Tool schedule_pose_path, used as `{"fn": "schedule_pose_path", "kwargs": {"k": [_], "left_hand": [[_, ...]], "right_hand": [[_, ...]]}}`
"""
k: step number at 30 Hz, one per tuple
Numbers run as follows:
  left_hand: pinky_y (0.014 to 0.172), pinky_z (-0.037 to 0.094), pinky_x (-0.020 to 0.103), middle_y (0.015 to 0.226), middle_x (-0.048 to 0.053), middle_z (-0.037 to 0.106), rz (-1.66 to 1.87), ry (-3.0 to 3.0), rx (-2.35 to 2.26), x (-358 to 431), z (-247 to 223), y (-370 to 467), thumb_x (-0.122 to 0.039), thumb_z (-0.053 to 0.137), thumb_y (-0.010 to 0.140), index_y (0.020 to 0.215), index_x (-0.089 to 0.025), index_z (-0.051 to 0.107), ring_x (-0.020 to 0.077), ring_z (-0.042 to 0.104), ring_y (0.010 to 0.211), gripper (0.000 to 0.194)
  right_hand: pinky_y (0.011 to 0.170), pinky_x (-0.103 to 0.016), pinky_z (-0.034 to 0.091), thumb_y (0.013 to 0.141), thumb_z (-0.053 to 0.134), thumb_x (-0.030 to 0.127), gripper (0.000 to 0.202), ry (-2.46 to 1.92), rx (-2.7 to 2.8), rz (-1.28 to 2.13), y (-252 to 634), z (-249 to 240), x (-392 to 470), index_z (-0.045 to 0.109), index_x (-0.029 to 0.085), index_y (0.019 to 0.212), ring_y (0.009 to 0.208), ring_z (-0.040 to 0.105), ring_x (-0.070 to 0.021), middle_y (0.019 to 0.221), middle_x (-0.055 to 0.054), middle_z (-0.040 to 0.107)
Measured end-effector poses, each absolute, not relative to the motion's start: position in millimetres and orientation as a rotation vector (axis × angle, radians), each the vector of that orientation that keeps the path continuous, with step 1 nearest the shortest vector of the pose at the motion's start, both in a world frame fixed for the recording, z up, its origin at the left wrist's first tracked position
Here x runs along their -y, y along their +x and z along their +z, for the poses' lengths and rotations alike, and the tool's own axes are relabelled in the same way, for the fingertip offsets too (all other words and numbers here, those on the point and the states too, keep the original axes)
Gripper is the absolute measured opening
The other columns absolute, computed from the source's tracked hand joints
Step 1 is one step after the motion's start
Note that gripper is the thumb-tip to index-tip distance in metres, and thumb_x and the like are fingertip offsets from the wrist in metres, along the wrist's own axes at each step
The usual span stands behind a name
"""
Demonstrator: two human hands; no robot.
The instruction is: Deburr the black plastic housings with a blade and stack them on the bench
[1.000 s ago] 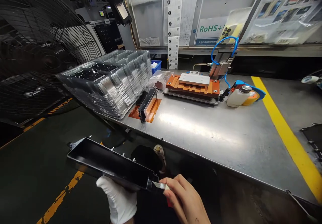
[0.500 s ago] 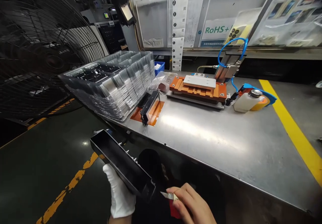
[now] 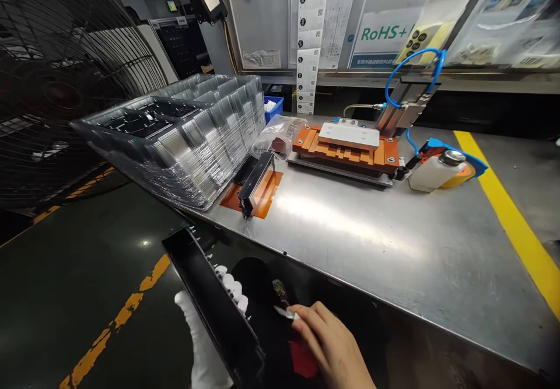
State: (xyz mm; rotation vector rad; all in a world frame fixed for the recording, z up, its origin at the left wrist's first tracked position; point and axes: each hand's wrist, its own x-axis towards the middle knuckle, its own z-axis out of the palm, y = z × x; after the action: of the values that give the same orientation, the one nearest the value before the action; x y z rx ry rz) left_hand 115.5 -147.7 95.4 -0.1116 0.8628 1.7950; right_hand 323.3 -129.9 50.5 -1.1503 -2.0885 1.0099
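Observation:
My left hand (image 3: 202, 342), in a white glove, is wrapped round a long black open box (image 3: 214, 304) held beyond the table's front edge. Its thumb lies along the near side, and white fingertips show on the far side beside small metal pins. Bare and pinched, my right hand (image 3: 330, 339) holds a small knife (image 3: 285, 313) whose blade points left toward the box. The blade and the box are apart. On the table, a similar black part (image 3: 256, 185) stands on an orange sheet (image 3: 275, 193).
Wrapped clear trays (image 3: 205, 150) are stacked at the table's left, beside a large fan (image 3: 61, 94). An orange fixture (image 3: 345, 147) with a blue hose stands at the back of the metal table (image 3: 350, 220). Right of it is a white bottle (image 3: 437, 170).
The black box has turned steeper and shifted slightly down, and my left fingertips now show on its far side. My right hand with the knife has moved slightly up. The view has shifted.

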Motion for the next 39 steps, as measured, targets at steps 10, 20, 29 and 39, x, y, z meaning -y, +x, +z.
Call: {"fn": "schedule_pose_path", "kwargs": {"k": [10, 20, 29, 39], "left_hand": [[0.057, 0.055, 0.02, 0.074, -0.002, 0.066, 1.605, -0.099, -1.061, 144.5, 94.2, 115.0, -0.063, 0.079, 0.067, 0.102, -0.02, 0.073, 0.0113, 0.062, 0.061, 0.056], [0.067, 0.06, 0.023, 0.079, -0.001, 0.073, 1.664, -0.254, -1.207, 156.3, 81.7, 120.2, -0.07, 0.076, 0.065, 0.097, -0.023, 0.075, 0.0146, 0.069, 0.066, 0.056], [0.062, 0.059, 0.028, 0.081, 0.002, 0.072, 1.606, -0.149, -1.326, 163.7, 70.6, 111.0, -0.071, 0.072, 0.07, 0.101, -0.021, 0.071, 0.0188, 0.069, 0.069, 0.059], [0.047, 0.047, 0.018, 0.066, -0.005, 0.06, 1.584, -0.119, -0.856, 165.1, 88.4, 103.1, -0.06, 0.084, 0.064, 0.107, -0.026, 0.073, 0.0085, 0.055, 0.052, 0.056]], "right_hand": [[0.054, -0.022, 0.05, 0.104, 0.036, 0.056, 0.043, -0.835, 2.161, 0.913, 320.3, 74.2, 132.2, 0.071, 0.032, 0.109, 0.058, 0.064, -0.0133, 0.07, 0.001, 0.063], [0.059, -0.022, 0.052, 0.105, 0.034, 0.054, 0.04, -0.966, 2.179, 0.969, 310.8, 68.1, 135.7, 0.069, 0.034, 0.113, 0.065, 0.066, -0.0132, 0.076, 0.001, 0.063], [0.064, -0.02, 0.056, 0.104, 0.041, 0.052, 0.035, -1.052, 2.143, 0.992, 304.5, 39.6, 140.5, 0.07, 0.034, 0.114, 0.069, 0.069, -0.0137, 0.079, 0.001, 0.066], [0.07, -0.018, 0.056, 0.106, 0.039, 0.047, 0.035, -1.169, 2.084, 1.183, 328.7, 40.4, 126.1, 0.069, 0.031, 0.112, 0.076, 0.071, -0.0129, 0.086, 0.001, 0.069]]}}
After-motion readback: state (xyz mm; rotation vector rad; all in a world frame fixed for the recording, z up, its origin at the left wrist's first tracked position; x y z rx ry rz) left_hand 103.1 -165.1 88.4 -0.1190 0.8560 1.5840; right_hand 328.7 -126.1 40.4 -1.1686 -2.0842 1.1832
